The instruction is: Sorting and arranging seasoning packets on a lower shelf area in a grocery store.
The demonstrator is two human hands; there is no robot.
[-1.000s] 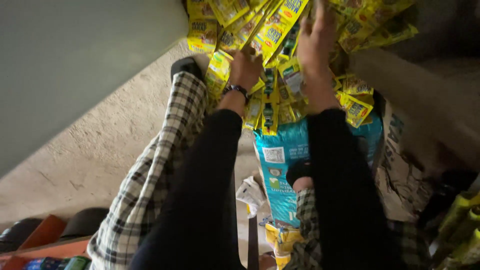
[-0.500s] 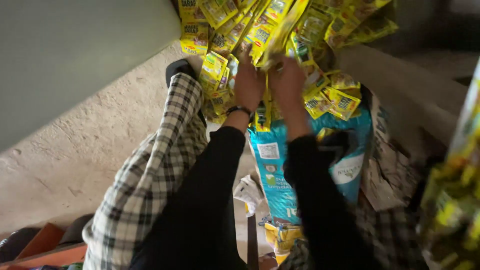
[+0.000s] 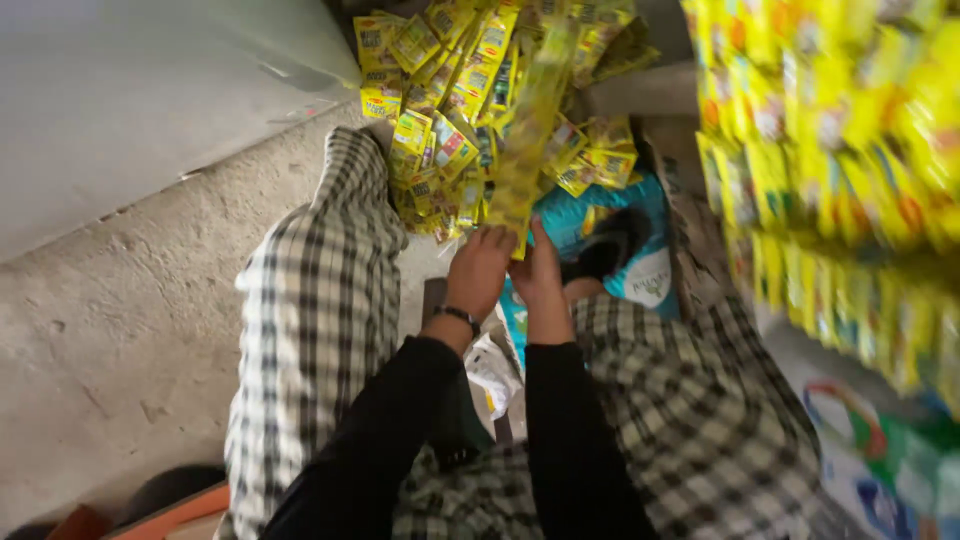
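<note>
My left hand (image 3: 478,272) and my right hand (image 3: 540,277) are close together, both gripping the lower end of a strip of small yellow sachets (image 3: 523,150) that runs up and away from me. Behind it lies a heap of similar yellow sachet strips (image 3: 445,110), spread over my checked-trouser legs (image 3: 320,290). A dark bracelet sits on my left wrist. Both sleeves are black.
A teal and white bag (image 3: 640,260) lies under the heap near my right knee. More yellow sachet strips (image 3: 830,170) hang blurred at the right edge. A grey wall (image 3: 130,100) and concrete floor (image 3: 110,350) are on the left. An orange object (image 3: 170,512) lies at bottom left.
My hands have come back from the heap toward my lap, drawing one sachet strip out with them. The view has swung, bringing hanging sachet strips into the right side.
</note>
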